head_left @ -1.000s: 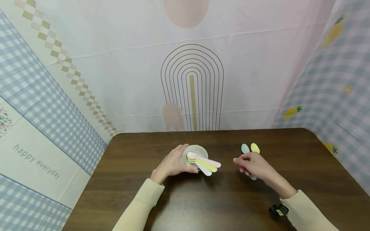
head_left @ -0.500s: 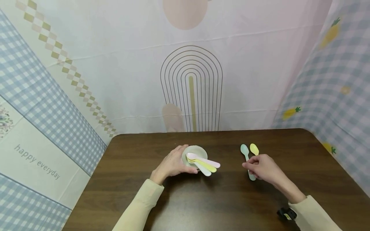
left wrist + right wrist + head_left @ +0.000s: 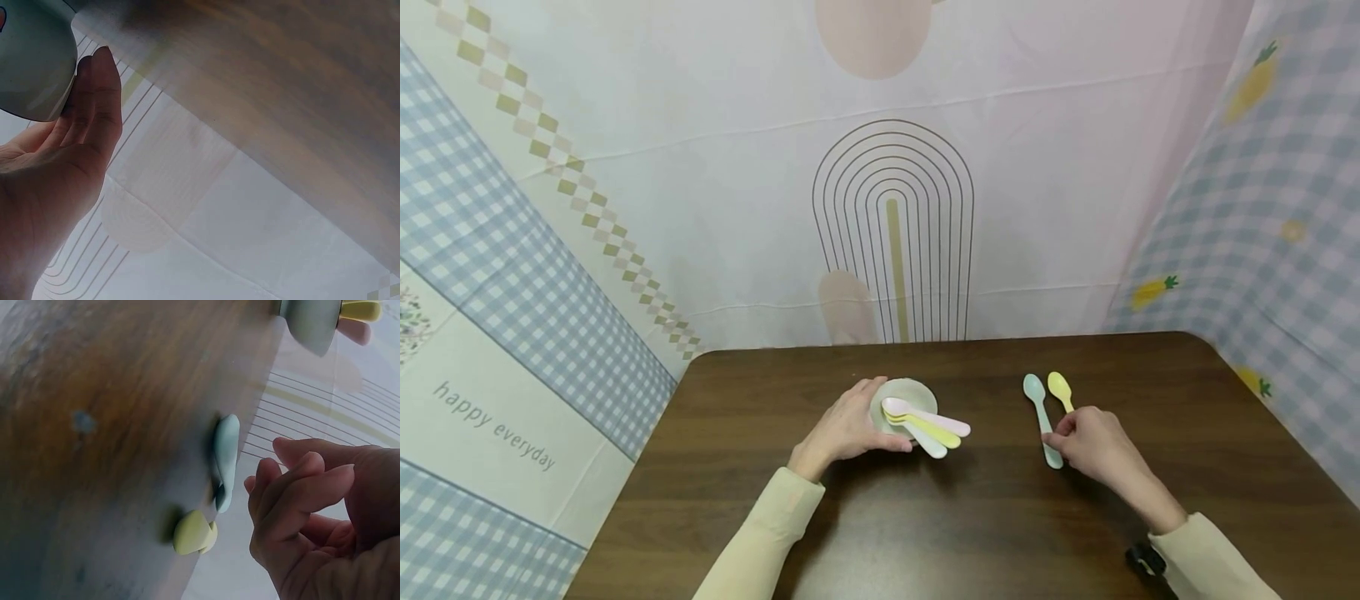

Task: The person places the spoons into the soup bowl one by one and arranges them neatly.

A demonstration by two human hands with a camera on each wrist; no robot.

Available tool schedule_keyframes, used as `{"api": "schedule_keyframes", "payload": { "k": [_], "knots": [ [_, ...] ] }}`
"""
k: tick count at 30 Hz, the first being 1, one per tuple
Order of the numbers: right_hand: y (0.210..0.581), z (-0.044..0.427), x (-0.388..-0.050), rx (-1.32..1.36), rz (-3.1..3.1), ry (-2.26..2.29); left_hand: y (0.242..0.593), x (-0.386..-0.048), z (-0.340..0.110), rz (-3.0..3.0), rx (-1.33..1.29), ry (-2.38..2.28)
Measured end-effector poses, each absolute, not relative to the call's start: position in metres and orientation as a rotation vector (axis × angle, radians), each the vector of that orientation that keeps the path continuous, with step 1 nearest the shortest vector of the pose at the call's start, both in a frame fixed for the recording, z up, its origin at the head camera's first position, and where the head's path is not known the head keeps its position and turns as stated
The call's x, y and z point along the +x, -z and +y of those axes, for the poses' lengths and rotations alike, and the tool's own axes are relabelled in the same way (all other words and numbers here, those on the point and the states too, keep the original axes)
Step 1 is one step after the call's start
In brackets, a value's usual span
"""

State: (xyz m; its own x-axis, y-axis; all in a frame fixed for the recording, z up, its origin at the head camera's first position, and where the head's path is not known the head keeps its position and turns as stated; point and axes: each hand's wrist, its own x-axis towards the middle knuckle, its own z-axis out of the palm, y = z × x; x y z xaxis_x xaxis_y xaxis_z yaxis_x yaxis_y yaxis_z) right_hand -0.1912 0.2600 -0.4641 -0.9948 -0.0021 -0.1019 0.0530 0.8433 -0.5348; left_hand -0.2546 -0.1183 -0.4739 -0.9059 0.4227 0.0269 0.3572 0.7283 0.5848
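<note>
With thumb and fingers curled round its left side, my left hand [image 3: 850,423] grips a pale bowl [image 3: 917,390]. A pink spoon [image 3: 951,423], a yellow one [image 3: 942,434] and a whitish one [image 3: 931,445] lie in it, handles over the right rim. The left wrist view shows the fingers [image 3: 105,106] against the bowl [image 3: 37,69]. My right hand [image 3: 1101,446], loosely bent and holding nothing, is over a loose yellow spoon [image 3: 1059,385], hiding its handle, beside a light blue spoon [image 3: 1034,388]. In the right wrist view, a gap separates thumb and fingers.
The brown wooden table [image 3: 880,517] ends at a hanging cloth [image 3: 745,225] behind. Checked cloth [image 3: 1285,300] hangs along the right side. A small black object [image 3: 1146,560] sits by the right cuff.
My right hand has moved rightward and slightly down, uncovering more of the light blue spoon. My left hand and the bowl have stayed in place.
</note>
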Motion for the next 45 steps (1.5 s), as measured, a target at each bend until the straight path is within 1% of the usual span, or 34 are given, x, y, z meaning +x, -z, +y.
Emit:
{"api": "schedule_keyframes", "payload": {
  "k": [19,45],
  "knots": [
    [0.474,0.255,-0.19,0.032,2.959,0.764,0.474,-0.254,-0.118,2.82,0.622,-0.909],
    [0.479,0.247,-0.192,0.039,2.864,0.818,0.475,-0.255,-0.118,2.822,0.619,-0.91]
  ]
}}
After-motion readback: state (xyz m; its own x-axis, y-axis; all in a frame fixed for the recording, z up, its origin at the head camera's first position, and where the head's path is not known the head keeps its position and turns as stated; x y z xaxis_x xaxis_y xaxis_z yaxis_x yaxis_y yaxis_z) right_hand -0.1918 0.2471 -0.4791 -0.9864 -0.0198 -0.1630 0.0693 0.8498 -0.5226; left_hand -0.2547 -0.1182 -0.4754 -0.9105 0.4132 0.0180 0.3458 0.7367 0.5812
